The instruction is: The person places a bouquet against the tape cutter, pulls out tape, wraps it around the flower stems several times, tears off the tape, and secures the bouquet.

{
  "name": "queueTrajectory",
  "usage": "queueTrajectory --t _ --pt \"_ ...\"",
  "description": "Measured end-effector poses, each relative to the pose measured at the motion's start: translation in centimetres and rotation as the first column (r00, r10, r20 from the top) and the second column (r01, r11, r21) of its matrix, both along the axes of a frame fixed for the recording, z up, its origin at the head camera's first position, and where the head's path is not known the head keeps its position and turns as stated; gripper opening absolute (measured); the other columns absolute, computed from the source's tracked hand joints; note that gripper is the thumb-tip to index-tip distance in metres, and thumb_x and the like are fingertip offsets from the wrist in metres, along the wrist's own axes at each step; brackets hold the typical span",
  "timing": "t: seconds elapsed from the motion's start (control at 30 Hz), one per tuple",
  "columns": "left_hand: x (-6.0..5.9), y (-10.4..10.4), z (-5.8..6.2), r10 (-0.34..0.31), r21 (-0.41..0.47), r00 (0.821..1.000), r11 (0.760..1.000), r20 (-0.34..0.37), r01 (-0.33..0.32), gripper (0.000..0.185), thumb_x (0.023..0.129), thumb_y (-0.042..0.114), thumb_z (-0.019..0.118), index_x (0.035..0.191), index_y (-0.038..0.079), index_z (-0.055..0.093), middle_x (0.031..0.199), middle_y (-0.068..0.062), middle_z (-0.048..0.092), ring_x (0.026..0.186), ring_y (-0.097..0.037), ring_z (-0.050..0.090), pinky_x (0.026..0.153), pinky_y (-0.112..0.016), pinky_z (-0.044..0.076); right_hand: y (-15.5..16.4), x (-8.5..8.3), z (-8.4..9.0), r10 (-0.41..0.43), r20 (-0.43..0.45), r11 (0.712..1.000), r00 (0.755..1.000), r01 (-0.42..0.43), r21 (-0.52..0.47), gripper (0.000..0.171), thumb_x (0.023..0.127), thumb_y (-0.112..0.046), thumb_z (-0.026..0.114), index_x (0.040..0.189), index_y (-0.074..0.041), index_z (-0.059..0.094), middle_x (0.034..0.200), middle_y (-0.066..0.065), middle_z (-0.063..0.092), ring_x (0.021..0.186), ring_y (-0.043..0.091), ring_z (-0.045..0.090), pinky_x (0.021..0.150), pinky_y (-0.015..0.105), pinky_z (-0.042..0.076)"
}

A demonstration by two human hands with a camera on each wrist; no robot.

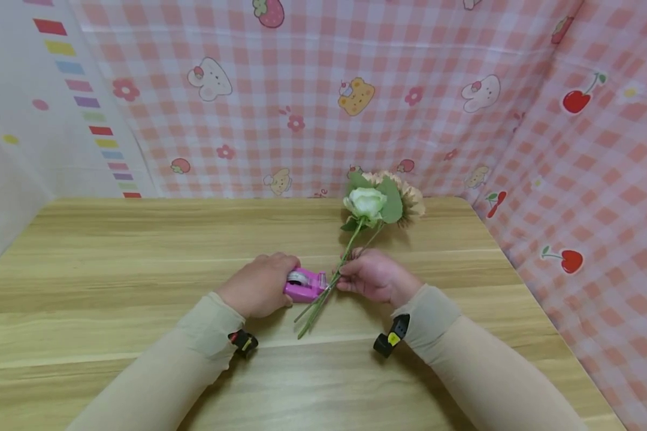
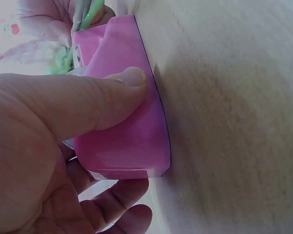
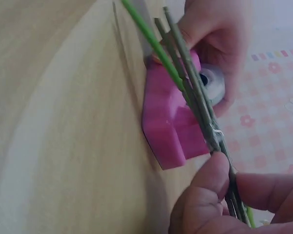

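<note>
Left hand point(image 1: 260, 286) grips tape dispenser point(image 1: 304, 285); right hand point(image 1: 376, 276) pinches stems point(image 1: 323, 293).

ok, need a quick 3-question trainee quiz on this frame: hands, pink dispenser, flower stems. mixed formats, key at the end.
1. True or false: the left hand grips the pink plastic tape dispenser that sits on the light wooden table.
2. Multiple choice: what does the right hand pinch? A) a pair of scissors B) the bundle of thin green flower stems C) a roll of ribbon
3. Fill in: the stems lie across the cutter end of the dispenser, and the white artificial rose points ____ from the person.

Key
1. True; the left thumb presses its side.
2. B
3. away, toward the pink checked backdrop.
</note>
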State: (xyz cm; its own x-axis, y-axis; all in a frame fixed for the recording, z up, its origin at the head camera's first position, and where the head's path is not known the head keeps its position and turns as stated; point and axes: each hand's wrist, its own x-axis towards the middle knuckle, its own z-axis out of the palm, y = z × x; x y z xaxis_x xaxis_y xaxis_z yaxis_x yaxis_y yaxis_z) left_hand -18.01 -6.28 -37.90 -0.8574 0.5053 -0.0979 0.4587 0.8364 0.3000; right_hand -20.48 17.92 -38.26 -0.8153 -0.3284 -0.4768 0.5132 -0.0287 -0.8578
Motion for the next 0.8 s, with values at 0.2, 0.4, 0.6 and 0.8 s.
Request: queueTrajectory --t 0.2,0.4,0.6,0.8 --pt "0.1 0.1 0.2 0.007 0.002 1.0 1.0 0.008 -0.007 0.06 0.091 0.024 0.082 0.143 0.008 0.057 0.145 -0.012 0.061 0.127 -0.035 0.061 0.112 -0.049 0.05 -0.5 0.2 -0.5 -0.09 -0.032 0.996 0.995 0.09 0.011 0.018 0.097 0.014 0.052 0.099 -0.003 0.045 0.09 0.008 0.066 0.076 0.017 0.063 0.072 0.024 0.06" --pt "0.2 0.1 0.2 0.007 0.001 1.0 1.0 0.003 -0.007 0.059 0.091 0.024 0.082 0.142 0.008 0.058 0.143 -0.011 0.062 0.125 -0.034 0.061 0.111 -0.048 0.051 -1.2 0.5 -0.9 -0.143 -0.062 0.988 0.988 0.146 0.058 0.018 0.099 0.009 0.057 0.113 0.001 0.048 0.097 0.01 0.063 0.077 0.016 0.063 0.072 0.023 0.06" --pt "0.2 0.0 0.1 0.016 0.012 1.0 1.0 0.009 -0.016 0.059 0.091 0.024 0.083 0.142 0.009 0.057 0.142 -0.011 0.063 0.122 -0.035 0.062 0.109 -0.049 0.052 -1.8 0.9 -1.1 -0.113 -0.09 0.986 0.989 0.123 0.113 0.029 0.103 0.0 0.058 0.13 0.002 0.05 0.089 0.007 0.061 0.071 0.015 0.058 0.065 0.024 0.057" --pt "0.2 0.2 0.2 0.015 0.021 1.0 1.0 0.017 -0.015 0.059 0.09 0.023 0.083 0.141 0.009 0.058 0.141 -0.012 0.063 0.123 -0.035 0.062 0.11 -0.049 0.052 -1.9 1.5 -0.9 -0.053 -0.085 0.983 0.995 0.067 0.173 0.037 0.11 -0.014 0.051 0.146 -0.007 0.047 0.089 0.007 0.061 0.07 0.017 0.06 0.064 0.029 0.059"
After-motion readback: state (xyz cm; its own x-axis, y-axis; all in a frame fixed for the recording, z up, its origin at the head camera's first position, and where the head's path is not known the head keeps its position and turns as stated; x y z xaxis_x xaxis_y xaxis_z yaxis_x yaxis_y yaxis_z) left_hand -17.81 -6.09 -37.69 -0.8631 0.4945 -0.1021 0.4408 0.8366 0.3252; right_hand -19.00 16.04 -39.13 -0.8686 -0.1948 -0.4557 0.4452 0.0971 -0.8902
